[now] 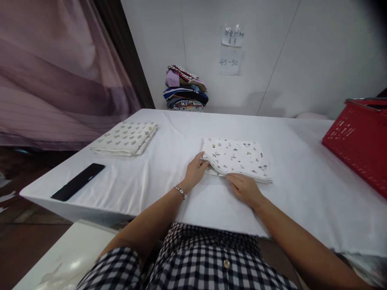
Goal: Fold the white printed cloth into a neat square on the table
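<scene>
A folded white cloth with small dark prints (236,159) lies on the white table (169,189) in front of me. My left hand (195,171) grips the cloth's near left corner, fingers tucked under the layers. My right hand (244,189) rests at the cloth's near edge, with its fingertips under the fold. A silver bracelet sits on my left wrist.
A second folded printed cloth (125,138) lies at the table's left. A black flat object (78,181) sits near the left front corner. A red plastic basket (359,141) stands at the right. A stack of folded clothes (185,89) sits against the back wall.
</scene>
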`<state>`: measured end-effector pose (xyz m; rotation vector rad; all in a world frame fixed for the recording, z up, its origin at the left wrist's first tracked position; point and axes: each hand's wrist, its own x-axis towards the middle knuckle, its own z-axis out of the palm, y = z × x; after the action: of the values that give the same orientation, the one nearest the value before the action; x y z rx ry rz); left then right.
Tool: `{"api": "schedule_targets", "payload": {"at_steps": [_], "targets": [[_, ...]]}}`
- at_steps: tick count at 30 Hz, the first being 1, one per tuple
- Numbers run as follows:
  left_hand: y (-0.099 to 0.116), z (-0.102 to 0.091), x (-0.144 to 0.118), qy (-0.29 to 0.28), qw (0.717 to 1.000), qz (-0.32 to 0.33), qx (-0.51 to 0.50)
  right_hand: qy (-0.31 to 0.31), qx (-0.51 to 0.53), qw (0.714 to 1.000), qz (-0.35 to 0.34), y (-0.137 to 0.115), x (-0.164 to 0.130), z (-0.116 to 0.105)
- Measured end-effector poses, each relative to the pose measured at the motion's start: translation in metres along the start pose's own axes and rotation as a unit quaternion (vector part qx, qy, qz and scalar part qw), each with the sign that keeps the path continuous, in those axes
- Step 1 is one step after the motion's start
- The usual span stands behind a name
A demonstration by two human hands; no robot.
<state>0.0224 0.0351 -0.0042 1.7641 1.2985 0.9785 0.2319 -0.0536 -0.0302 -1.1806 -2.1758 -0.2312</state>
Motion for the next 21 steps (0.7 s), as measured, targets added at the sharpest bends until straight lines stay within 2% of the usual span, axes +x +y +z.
{"api": "schedule_targets", "payload": {"at_steps": [3,6,10,14,21], "targets": [[-0.006,0.006,0.002,-0.004,0.998,0.006,-0.064,0.022,-0.007,0.999,0.023,0.003,0.000,0.000],[-0.011,0.010,0.002,-0.008,0.997,0.009,-0.073,0.025,-0.018,0.999,0.032,0.003,0.002,-0.002],[-0.013,0.010,-0.002,-0.035,0.998,0.044,-0.018,0.019,-0.020,0.999,0.021,0.003,0.005,-0.002],[-0.010,0.007,-0.005,-0.062,0.993,0.084,0.051,0.038,-0.013,0.999,0.016,0.005,0.007,-0.002],[-0.008,0.007,0.000,-0.064,0.990,0.086,0.092,0.049,-0.037,0.998,0.017,0.008,0.009,-0.002]]}}
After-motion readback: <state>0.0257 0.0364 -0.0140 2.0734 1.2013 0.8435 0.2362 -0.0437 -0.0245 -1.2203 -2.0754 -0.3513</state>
